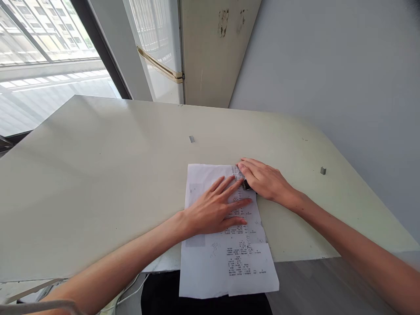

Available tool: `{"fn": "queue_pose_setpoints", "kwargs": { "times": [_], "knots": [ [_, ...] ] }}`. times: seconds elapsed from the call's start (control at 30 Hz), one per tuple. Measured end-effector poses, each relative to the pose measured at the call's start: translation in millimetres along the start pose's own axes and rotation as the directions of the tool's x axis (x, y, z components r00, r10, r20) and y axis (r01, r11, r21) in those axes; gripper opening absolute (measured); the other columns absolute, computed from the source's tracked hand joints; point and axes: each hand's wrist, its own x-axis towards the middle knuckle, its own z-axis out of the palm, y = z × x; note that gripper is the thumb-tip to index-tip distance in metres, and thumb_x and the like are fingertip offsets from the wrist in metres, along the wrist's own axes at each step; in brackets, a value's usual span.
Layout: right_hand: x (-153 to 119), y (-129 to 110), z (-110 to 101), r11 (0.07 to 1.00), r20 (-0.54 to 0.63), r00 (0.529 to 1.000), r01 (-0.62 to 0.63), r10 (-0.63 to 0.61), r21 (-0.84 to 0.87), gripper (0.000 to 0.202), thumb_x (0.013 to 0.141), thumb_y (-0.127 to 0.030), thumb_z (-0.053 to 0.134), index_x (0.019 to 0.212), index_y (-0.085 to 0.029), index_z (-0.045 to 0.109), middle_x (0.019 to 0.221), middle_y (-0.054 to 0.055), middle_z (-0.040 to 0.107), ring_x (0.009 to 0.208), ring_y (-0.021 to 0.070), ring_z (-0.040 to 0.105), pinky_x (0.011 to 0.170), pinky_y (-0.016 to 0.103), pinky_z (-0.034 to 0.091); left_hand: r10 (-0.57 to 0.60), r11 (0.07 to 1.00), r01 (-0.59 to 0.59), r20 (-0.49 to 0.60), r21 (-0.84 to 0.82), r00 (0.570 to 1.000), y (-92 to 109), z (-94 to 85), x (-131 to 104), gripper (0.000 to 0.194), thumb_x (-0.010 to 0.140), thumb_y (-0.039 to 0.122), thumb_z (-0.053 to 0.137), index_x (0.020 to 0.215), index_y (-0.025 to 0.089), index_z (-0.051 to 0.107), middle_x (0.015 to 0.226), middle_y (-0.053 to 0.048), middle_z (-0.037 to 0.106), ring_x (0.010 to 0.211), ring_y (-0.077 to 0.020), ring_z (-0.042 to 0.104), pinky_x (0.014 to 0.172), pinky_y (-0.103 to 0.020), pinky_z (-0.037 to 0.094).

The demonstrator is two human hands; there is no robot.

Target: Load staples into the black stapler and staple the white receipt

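Observation:
Printed paper sheets point(200, 271) lie on the table and hang over its front edge. My left hand point(218, 208) rests flat on the paper with its fingers spread. At the paper's top right corner is my right hand point(264, 178), its fingers together and curved over a small dark object point(246, 185). That object is mostly hidden under the right hand, so I cannot make out what it is.
The pale table point(98, 183) spreads to both sides. A small grey metal piece point(191, 139) lies beyond the paper, another grey piece point(323, 170) at the right. A fridge point(210, 57) stands behind the table. White cables point(131, 291) hang at the lower left.

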Motion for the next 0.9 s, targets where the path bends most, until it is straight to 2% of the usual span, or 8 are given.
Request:
{"fn": "queue_pose_setpoints", "kwargs": {
  "times": [0.13, 0.3, 0.57, 0.73, 0.9],
  "knots": [
    [1.4, 1.3, 2.3, 0.999, 0.018, 1.000, 0.017, -0.017, -0.042, 0.052, 0.110, -0.046, 0.024, 0.134, -0.033, 0.069, 0.154, 0.001, 0.061, 0.149, 0.0299, 0.050, 0.114, 0.047, 0.050, -0.001, 1.000, 0.001, -0.003, -0.003, 1.000, -0.2, 0.3, -0.5, 0.057, 0.105, 0.061, 0.052, 0.151, 0.029, 0.059, 0.175, -0.008, 0.026, 0.163, -0.0378, 0.018, 0.133, -0.059, 0.020],
    [1.6, -3.6, 2.5, 0.994, 0.051, 0.999, 0.010, -0.004, -0.105, 0.053, 0.111, -0.043, 0.023, 0.146, -0.031, 0.061, 0.164, 0.003, 0.051, 0.153, 0.0292, 0.045, 0.123, 0.053, 0.040, -0.012, 1.000, 0.011, 0.021, 0.015, 1.000, 1.2, -1.3, 0.6, 0.056, 0.106, 0.060, 0.051, 0.151, 0.029, 0.058, 0.176, -0.008, 0.023, 0.164, -0.0353, 0.015, 0.133, -0.058, 0.018],
    [2.1, -7.3, 2.6, 0.988, 0.070, 0.998, 0.003, 0.007, -0.153, 0.057, 0.111, -0.043, 0.021, 0.155, -0.029, 0.055, 0.168, 0.007, 0.045, 0.156, 0.0306, 0.040, 0.124, 0.057, 0.036, -0.032, 0.999, 0.033, 0.025, -0.005, 0.999, 0.9, -0.4, 0.5, 0.057, 0.106, 0.058, 0.052, 0.153, 0.026, 0.056, 0.177, -0.010, 0.016, 0.164, -0.0351, 0.011, 0.134, -0.058, 0.017],
    [3.8, -11.3, 12.6, 0.957, 0.006, 1.000, 0.023, -0.022, -0.288, 0.056, 0.111, -0.040, 0.026, 0.159, -0.028, 0.052, 0.168, 0.011, 0.044, 0.154, 0.0344, 0.042, 0.121, 0.057, 0.038, -0.028, 1.000, 0.028, 0.002, -0.006, 1.000, -0.3, -0.8, 0.4, 0.058, 0.105, 0.057, 0.054, 0.157, 0.031, 0.051, 0.178, -0.006, 0.012, 0.164, -0.0357, 0.010, 0.133, -0.059, 0.018],
    [6.6, -15.2, 22.4, 0.909, -0.047, 0.995, 0.057, -0.083, -0.412, 0.055, 0.111, -0.034, 0.029, 0.160, -0.022, 0.050, 0.166, 0.017, 0.046, 0.150, 0.0396, 0.045, 0.115, 0.060, 0.043, -0.029, 0.999, 0.028, 0.025, 0.025, 0.999, 1.5, -6.2, 2.4, 0.057, 0.107, 0.055, 0.052, 0.156, 0.028, 0.052, 0.178, -0.009, 0.014, 0.164, -0.0352, 0.012, 0.134, -0.057, 0.018]
  ]
}}
